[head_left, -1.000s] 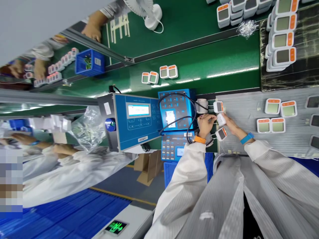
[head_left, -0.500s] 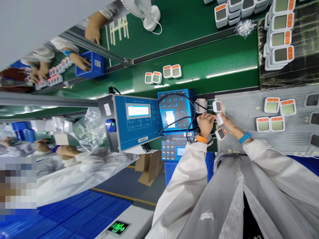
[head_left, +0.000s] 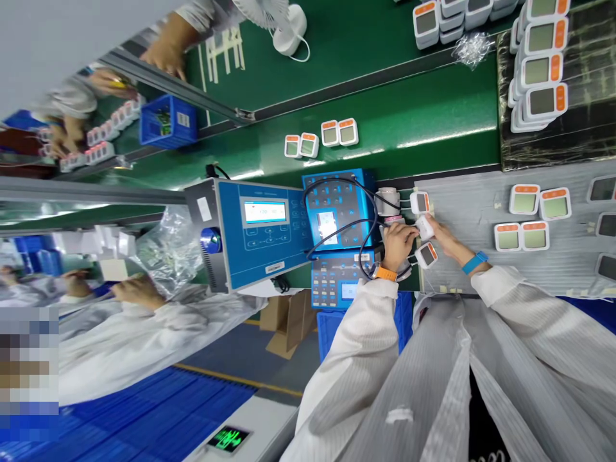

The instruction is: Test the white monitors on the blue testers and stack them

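Observation:
Between my hands is a small white device (head_left: 424, 227), its screen side not showing. My right hand (head_left: 443, 236), with a blue band at the wrist, grips its right side. My left hand (head_left: 398, 244), with an orange watch band, has its fingers pinched at the device's left side; what they hold is too small to make out. Just above sits a white device with orange buttons (head_left: 420, 203), joined to leads on its left. Another such device (head_left: 427, 255) lies tilted just below. Left of my hands stand two blue instruments (head_left: 337, 212) with black cables.
A larger blue instrument (head_left: 264, 234) stands further left. Several devices lie on the grey mat (head_left: 462, 224) and the green conveyor (head_left: 414, 135); stacks rise on a black board (head_left: 587, 128). Co-workers' hands (head_left: 166, 58) are at the upper left, near a blue bin (head_left: 168, 122).
The white device between my hands has turned and shows more of its pale face. Four devices on the conveyor have shifted right. A co-worker's hand has left the blue bin.

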`<action>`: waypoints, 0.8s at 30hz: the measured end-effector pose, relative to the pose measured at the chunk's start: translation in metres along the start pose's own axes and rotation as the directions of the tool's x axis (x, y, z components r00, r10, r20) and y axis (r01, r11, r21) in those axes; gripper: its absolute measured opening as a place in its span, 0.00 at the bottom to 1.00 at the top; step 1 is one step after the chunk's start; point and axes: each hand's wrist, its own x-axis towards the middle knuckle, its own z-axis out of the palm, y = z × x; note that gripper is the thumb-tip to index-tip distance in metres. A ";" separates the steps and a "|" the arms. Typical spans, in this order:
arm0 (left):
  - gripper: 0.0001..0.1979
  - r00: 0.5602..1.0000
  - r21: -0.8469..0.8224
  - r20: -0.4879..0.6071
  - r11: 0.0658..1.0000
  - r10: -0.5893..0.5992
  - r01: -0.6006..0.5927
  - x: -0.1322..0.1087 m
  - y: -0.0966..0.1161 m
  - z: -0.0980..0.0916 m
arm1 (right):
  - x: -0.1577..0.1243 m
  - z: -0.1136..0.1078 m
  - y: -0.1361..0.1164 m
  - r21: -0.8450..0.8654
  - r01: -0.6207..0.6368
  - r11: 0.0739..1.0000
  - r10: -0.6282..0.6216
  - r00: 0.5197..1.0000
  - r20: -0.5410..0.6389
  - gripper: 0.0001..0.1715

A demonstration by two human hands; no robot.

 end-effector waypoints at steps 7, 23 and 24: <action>0.06 0.999 -0.028 -0.026 0.999 -0.046 0.046 -0.002 -0.001 0.003 | 0.002 0.004 0.005 -0.097 -0.010 0.995 0.005 0.999 -0.048 0.39; 0.07 0.997 -0.045 -0.035 0.997 -0.068 0.066 -0.003 -0.002 0.010 | -0.002 0.019 0.011 -0.124 0.050 0.991 -0.061 0.994 -0.089 0.36; 0.06 0.998 -0.040 -0.033 0.998 -0.059 0.058 -0.003 -0.003 0.010 | -0.001 0.019 0.012 -0.122 0.059 0.991 -0.070 0.994 -0.088 0.35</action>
